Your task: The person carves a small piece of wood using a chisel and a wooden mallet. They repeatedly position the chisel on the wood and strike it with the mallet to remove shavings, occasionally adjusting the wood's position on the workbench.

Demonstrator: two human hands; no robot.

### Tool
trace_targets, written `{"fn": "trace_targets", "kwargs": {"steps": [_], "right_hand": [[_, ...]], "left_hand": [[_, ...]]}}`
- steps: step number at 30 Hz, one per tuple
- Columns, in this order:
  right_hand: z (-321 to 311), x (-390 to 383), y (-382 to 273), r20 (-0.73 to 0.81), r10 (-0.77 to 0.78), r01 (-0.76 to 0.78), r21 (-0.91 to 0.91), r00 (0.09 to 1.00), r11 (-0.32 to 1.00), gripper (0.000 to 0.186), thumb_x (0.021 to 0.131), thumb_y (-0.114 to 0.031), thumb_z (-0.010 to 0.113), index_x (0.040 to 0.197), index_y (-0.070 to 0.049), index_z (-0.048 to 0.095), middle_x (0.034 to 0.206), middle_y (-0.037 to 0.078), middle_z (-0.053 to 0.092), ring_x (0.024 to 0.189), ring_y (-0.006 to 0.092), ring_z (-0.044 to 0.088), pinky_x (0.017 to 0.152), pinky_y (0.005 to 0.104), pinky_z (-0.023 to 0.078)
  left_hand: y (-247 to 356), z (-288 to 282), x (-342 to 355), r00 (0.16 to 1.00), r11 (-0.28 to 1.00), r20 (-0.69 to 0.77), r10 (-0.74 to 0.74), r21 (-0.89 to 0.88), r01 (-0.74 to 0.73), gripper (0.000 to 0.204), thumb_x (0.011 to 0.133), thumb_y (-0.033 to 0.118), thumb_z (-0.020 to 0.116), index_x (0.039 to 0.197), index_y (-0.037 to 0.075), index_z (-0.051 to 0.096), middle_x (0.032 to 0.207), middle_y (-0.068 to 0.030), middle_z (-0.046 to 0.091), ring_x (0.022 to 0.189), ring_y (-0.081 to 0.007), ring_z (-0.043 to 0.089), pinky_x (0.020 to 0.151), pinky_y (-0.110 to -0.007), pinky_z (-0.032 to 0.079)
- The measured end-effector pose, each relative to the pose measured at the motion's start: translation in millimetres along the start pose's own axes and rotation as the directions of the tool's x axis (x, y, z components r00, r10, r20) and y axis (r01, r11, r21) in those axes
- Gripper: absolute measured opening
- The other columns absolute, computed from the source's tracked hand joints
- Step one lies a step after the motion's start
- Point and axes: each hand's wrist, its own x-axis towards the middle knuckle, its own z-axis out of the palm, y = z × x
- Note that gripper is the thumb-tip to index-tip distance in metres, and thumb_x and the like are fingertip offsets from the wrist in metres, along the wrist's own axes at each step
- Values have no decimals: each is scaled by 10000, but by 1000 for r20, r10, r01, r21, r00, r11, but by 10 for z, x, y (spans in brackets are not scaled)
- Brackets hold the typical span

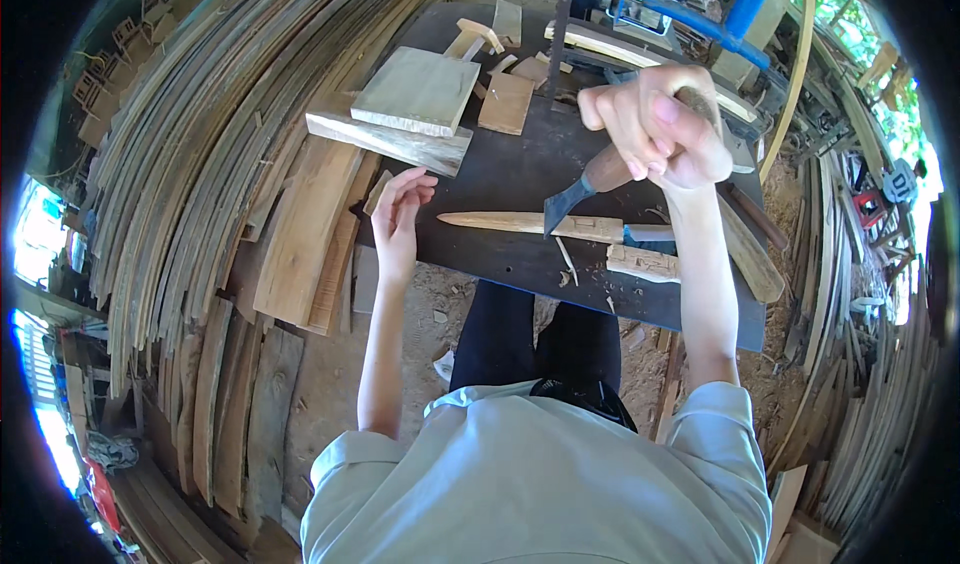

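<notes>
We count one pointed wooden piece, lying across the dark table with its tip toward our left. One wooden-handled tool slants down to it; the tool's single blue-grey blade overlaps the piece in our view, and we cannot tell whether they touch. One notched wooden block lies just on the near side of the piece's right end. Beyond the piece's tip we count one pale square board, one long plank along its near edge, and one small rectangular block.

We count two hands. Our right hand, above the piece's right end, is closed in a fist around the tool's handle. Our left hand, just left of the tip, is empty, its fingers loosely curled.
</notes>
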Motion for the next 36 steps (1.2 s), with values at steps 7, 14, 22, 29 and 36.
{"fn": "trace_targets", "kwargs": {"steps": [7,14,22,29,36], "right_hand": [[-84,92,106,46,12,-11,-19,999,1000,325,904,-186,398,581,-147,385,432,-44,430,376,81,388,557,283,265],[-94,148,137,32,48,-46,-44,998,998,328,894,-202,400,572,-150,375,428,-44,415,371,79,376,558,283,266],[-107,116,122,20,46,-47,3,999,999,316,904,-168,385,590,-130,388,442,-24,405,381,91,367,590,295,295],[-94,95,80,31,37,-37,9,999,999,306,906,-138,370,601,-120,395,456,-10,415,391,97,375,592,297,300],[-110,90,87,27,40,-41,24,999,999,305,904,-137,370,600,-120,390,458,-3,422,393,98,375,594,297,300]], "left_hand": [[6,-6,-5,1000,1000,20,5,4,-5,381,829,-126,379,1137,-9,572,1041,-78,613,967,-134,563,890,-267,431],[-19,-13,-5,999,998,1,33,47,-33,390,803,-149,359,1078,-14,600,1042,-79,616,969,-136,570,888,-266,435],[-14,-13,-16,999,997,-3,51,52,-51,393,792,-157,342,1050,-16,602,1032,-80,615,967,-136,569,886,-264,433],[2,-17,-18,999,996,17,43,72,-44,350,812,-148,378,1046,-22,606,1067,-84,603,979,-143,563,906,-265,425],[-6,-9,-14,998,996,8,58,68,-58,372,804,-155,346,1034,-19,605,1033,-82,609,961,-142,564,886,-265,428]]}}
